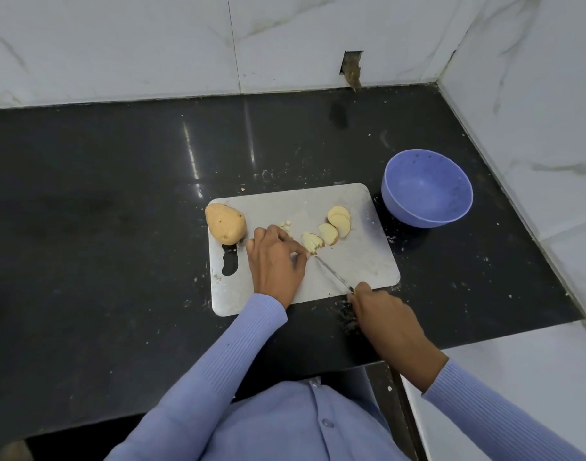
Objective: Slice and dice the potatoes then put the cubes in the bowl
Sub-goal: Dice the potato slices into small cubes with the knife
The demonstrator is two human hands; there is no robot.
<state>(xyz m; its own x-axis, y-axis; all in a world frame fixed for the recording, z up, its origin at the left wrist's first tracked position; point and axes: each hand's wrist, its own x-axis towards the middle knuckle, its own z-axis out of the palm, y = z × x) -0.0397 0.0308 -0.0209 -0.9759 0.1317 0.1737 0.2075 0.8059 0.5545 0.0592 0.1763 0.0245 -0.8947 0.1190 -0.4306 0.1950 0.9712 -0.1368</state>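
Note:
A grey cutting board (368, 261) lies on the black counter. A whole potato (225, 222) rests at its left end. Round potato slices (339, 221) lie toward the right side. My left hand (275, 261) pinches a partly cut slice (311, 242) with curled fingers, and a few small cubes (286, 225) lie just beyond its fingers. My right hand (381, 311) grips a knife (333, 273) by the handle at the board's front edge, the blade tip reaching the cut slice. A blue bowl (428, 188), with nothing in it, stands to the right of the board.
The black counter (118, 227) runs wide to the left and ends at a front edge near my body. Marble walls close the back and right side, forming a corner behind the bowl. A broken hole (351, 68) shows in the back wall. Potato crumbs speckle the counter around the board.

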